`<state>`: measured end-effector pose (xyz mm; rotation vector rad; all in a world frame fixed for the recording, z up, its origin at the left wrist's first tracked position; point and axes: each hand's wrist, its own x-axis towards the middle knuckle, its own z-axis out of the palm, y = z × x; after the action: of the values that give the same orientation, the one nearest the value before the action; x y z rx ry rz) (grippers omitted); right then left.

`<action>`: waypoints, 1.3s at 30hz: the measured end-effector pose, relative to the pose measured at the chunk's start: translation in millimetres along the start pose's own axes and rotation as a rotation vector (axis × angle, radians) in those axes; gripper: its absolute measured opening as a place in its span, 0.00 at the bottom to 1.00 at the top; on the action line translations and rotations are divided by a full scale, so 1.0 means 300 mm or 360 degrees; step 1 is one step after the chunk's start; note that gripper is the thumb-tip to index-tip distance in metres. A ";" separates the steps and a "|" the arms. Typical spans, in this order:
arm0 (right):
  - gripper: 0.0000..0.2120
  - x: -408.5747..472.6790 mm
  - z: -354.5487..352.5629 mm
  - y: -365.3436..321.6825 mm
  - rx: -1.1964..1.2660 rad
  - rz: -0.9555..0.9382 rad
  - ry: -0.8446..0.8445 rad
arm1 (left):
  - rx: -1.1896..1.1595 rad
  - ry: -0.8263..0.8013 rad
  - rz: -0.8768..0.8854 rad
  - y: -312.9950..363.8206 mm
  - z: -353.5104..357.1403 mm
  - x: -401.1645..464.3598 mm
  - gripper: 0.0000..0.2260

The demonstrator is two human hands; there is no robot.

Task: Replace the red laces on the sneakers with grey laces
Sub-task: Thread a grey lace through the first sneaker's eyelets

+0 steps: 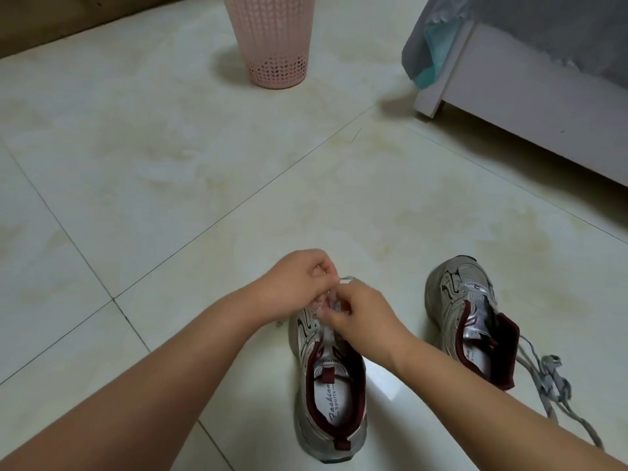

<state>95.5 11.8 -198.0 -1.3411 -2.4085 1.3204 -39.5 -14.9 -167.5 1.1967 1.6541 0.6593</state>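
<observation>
Grey lace (344,281) pinched by both hands over near sneaker (328,396), mid-floor | left hand (299,283) fingers curled on lace end, right hand (356,321) nipping at eyelets | advice: keep flat lace untwisted, pull even | second sneaker (469,314) right, loose grey lace (550,379) beside | glossy tile floor (170,181), mesh-and-synthetic uppers, maroon lining
</observation>
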 end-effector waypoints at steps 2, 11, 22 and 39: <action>0.12 0.012 -0.011 0.011 0.0131 0.0144 0.0100 | 0.0192 0.0042 0.0068 0.004 -0.027 -0.004 0.03; 0.27 -0.007 -0.071 0.029 0.0173 0.0199 0.0146 | 0.0273 -0.0110 -0.0043 -0.026 -0.095 -0.053 0.12; 0.15 0.048 -0.153 -0.038 0.0168 0.0121 0.0582 | 0.1009 -0.0074 0.0001 -0.159 -0.046 -0.026 0.12; 0.11 0.013 0.000 -0.008 -0.0423 0.0017 0.0280 | -0.0293 0.0118 -0.0550 -0.275 0.057 0.013 0.10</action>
<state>91.5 14.0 -197.6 -1.4628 -2.5211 0.8639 -57.8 -43.9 -244.6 0.7395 1.7654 0.6255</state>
